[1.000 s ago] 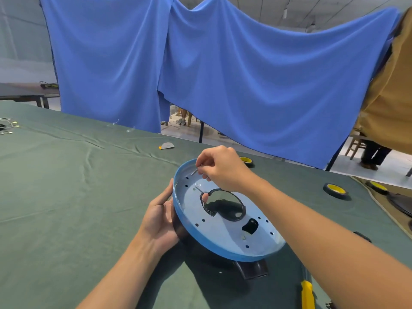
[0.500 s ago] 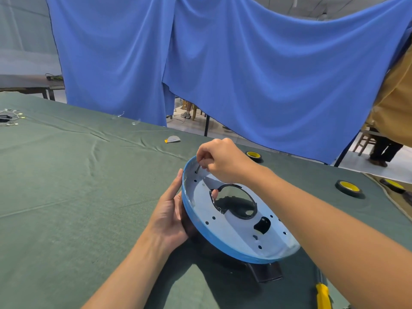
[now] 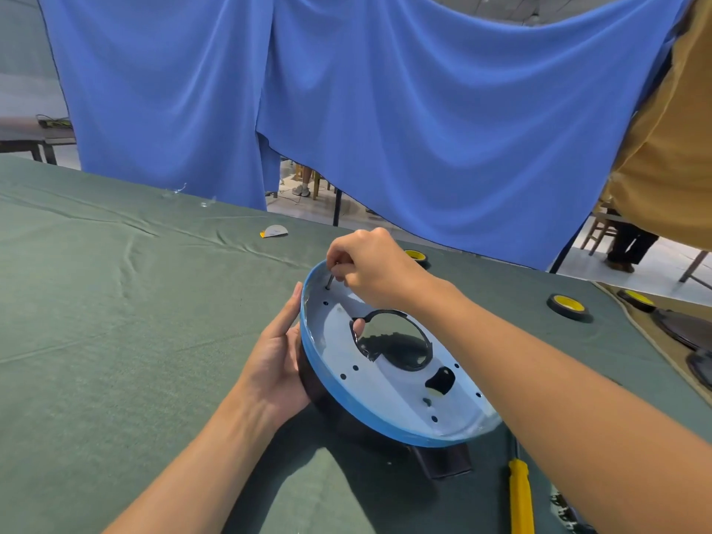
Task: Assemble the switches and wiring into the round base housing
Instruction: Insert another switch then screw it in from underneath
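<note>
The round base housing [image 3: 389,402] is a blue-rimmed pale disc with a large central opening and several small holes, tilted up on its left side over a black part underneath. My left hand [image 3: 279,352] grips its left rim, one fingertip showing through the central opening. My right hand [image 3: 371,269] is pinched on a small screw [image 3: 330,281], whose tip sits at a hole near the far left rim. No switches or wiring are visible.
A yellow-handled screwdriver [image 3: 520,495] lies on the green cloth at the lower right. Yellow and black tape rolls [image 3: 568,305] sit at the right and behind my right hand. A small paper scrap [image 3: 274,231] lies farther back. Blue curtains hang behind the table.
My right hand has moved the screw from above the disc's inner face to a hole near the far left rim. The left hand keeps holding the rim.
</note>
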`<action>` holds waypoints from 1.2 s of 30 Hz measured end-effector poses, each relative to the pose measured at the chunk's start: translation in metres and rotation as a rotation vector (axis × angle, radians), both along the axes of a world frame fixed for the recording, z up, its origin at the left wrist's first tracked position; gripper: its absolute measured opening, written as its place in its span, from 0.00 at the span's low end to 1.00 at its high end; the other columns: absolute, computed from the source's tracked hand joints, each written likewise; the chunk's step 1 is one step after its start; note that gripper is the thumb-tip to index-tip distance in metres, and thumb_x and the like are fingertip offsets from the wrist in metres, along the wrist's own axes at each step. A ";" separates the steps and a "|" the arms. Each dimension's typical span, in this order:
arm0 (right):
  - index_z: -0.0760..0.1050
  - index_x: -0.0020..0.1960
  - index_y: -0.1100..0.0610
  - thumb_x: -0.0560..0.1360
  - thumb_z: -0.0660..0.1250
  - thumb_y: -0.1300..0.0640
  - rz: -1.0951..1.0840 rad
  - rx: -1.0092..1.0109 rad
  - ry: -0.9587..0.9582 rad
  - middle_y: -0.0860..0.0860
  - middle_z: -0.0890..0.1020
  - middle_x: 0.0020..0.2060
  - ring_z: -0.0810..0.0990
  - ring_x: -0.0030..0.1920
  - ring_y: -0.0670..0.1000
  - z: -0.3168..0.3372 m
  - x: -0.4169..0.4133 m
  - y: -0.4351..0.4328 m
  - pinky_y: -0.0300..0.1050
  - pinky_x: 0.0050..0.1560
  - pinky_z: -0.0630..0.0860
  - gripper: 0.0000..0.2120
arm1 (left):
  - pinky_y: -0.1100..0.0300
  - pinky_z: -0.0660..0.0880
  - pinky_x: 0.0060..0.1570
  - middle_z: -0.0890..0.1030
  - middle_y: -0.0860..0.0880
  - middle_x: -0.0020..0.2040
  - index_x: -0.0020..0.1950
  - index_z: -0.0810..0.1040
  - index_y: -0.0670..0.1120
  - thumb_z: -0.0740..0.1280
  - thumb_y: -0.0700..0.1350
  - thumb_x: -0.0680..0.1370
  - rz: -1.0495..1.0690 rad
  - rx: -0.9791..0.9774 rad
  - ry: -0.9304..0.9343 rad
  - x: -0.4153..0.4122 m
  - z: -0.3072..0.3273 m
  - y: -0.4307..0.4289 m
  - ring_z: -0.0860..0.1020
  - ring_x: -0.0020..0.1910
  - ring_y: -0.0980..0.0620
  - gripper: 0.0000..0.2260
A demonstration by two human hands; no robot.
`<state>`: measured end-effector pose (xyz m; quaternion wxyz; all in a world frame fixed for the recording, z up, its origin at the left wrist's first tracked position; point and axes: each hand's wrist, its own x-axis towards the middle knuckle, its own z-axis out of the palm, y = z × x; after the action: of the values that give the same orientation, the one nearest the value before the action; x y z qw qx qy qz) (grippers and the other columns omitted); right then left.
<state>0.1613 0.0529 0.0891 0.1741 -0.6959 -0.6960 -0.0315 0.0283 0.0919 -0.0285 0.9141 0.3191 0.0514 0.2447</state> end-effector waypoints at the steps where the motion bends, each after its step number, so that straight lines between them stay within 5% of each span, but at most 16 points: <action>1: 0.80 0.52 0.60 0.77 0.62 0.66 -0.006 -0.001 0.003 0.54 0.80 0.48 0.78 0.50 0.54 -0.001 0.001 -0.002 0.48 0.51 0.78 0.09 | 0.53 0.79 0.53 0.85 0.46 0.54 0.57 0.84 0.44 0.77 0.58 0.69 0.001 -0.005 0.010 0.001 0.000 -0.001 0.83 0.53 0.47 0.24; 12: 0.80 0.54 0.58 0.78 0.63 0.67 0.072 0.022 -0.112 0.53 0.82 0.49 0.78 0.49 0.52 -0.003 0.002 -0.004 0.49 0.51 0.77 0.10 | 0.53 0.79 0.51 0.86 0.46 0.52 0.55 0.85 0.44 0.77 0.58 0.68 -0.002 -0.018 0.020 0.000 0.000 -0.002 0.83 0.53 0.47 0.23; 19: 0.81 0.46 0.58 0.75 0.64 0.68 0.043 0.135 0.057 0.44 0.75 0.33 0.74 0.39 0.50 0.012 0.013 -0.005 0.43 0.44 0.75 0.09 | 0.51 0.80 0.50 0.85 0.43 0.53 0.56 0.85 0.42 0.72 0.60 0.72 -0.010 -0.022 0.022 0.000 -0.001 -0.003 0.83 0.53 0.45 0.23; 27: 0.81 0.51 0.58 0.77 0.63 0.66 0.068 0.033 -0.027 0.53 0.83 0.46 0.77 0.48 0.52 -0.001 0.007 -0.002 0.45 0.49 0.76 0.09 | 0.53 0.80 0.50 0.85 0.45 0.54 0.57 0.84 0.43 0.68 0.59 0.76 -0.003 -0.010 0.008 -0.001 0.004 -0.006 0.84 0.53 0.46 0.22; 36: 0.82 0.52 0.57 0.78 0.63 0.67 0.084 0.023 -0.127 0.52 0.83 0.47 0.75 0.46 0.50 0.002 0.005 -0.002 0.48 0.49 0.78 0.11 | 0.54 0.81 0.45 0.86 0.45 0.51 0.54 0.86 0.44 0.69 0.59 0.74 0.051 -0.042 0.021 0.002 0.004 -0.006 0.85 0.49 0.47 0.21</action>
<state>0.1666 0.0513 0.0913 0.1388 -0.6605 -0.7339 -0.0764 0.0302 0.0859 -0.0246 0.9135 0.3008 0.0746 0.2634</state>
